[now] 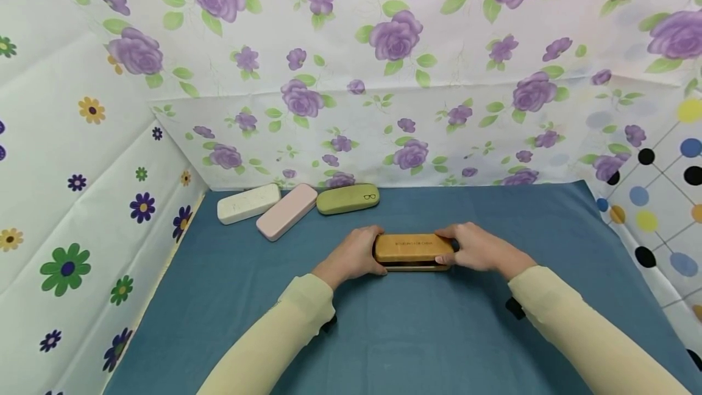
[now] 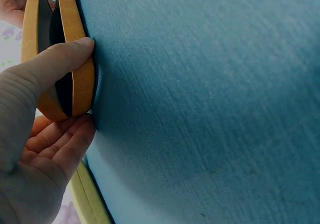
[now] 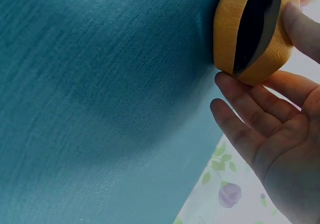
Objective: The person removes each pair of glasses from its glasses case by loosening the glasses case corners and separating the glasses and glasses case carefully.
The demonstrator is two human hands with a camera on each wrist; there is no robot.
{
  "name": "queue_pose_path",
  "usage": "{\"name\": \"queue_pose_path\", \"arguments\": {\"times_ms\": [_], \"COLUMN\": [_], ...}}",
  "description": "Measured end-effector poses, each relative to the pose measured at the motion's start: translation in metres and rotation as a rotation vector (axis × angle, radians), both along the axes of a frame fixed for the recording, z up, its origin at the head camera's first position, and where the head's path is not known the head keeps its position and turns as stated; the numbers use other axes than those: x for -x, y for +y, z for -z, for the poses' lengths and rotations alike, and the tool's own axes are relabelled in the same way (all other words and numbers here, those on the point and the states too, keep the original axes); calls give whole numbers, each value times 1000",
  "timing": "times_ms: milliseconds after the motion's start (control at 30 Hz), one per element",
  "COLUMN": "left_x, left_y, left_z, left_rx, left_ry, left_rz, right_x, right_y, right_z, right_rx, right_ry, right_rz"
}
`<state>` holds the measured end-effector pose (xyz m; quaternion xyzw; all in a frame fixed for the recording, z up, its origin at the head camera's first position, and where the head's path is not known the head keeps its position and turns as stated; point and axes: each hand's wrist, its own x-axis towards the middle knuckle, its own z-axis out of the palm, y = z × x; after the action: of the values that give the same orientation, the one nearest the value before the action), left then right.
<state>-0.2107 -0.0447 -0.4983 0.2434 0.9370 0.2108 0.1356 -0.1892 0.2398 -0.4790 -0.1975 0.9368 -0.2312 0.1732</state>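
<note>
A tan glasses case (image 1: 410,249) with small lettering on its lid lies on the blue cloth, lid partly raised, with a dark gap along the front. My left hand (image 1: 358,253) holds its left end; in the left wrist view the thumb crosses the gap onto the lower half, and the fingers (image 2: 65,141) curl at the end. The right end is in my right hand (image 1: 478,249). In the right wrist view that thumb (image 3: 302,31) presses the lid's edge, while the fingers spread by the case's end. The inside of the case looks dark; its contents are hidden.
At the back left lie a white case (image 1: 248,203), a pink case (image 1: 287,212) and a green case (image 1: 348,199) with a glasses drawing, side by side. The blue cloth (image 1: 395,334) covers the table. Behind it rises a flowered sheet (image 1: 351,120), with patterned sheets at both sides.
</note>
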Motion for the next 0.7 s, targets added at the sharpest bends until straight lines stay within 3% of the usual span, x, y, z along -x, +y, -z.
{"name": "queue_pose_path", "arguments": {"times_ms": [467, 700], "left_x": [-1, 0], "left_y": [0, 0], "left_z": [0, -1], "left_rx": [-25, -30], "left_ry": [19, 9], "left_rz": [11, 14], "right_x": [0, 3], "right_y": [2, 7], "right_z": [0, 3], "right_rx": [24, 121], "right_ry": [-28, -85], "right_rz": [21, 46]}}
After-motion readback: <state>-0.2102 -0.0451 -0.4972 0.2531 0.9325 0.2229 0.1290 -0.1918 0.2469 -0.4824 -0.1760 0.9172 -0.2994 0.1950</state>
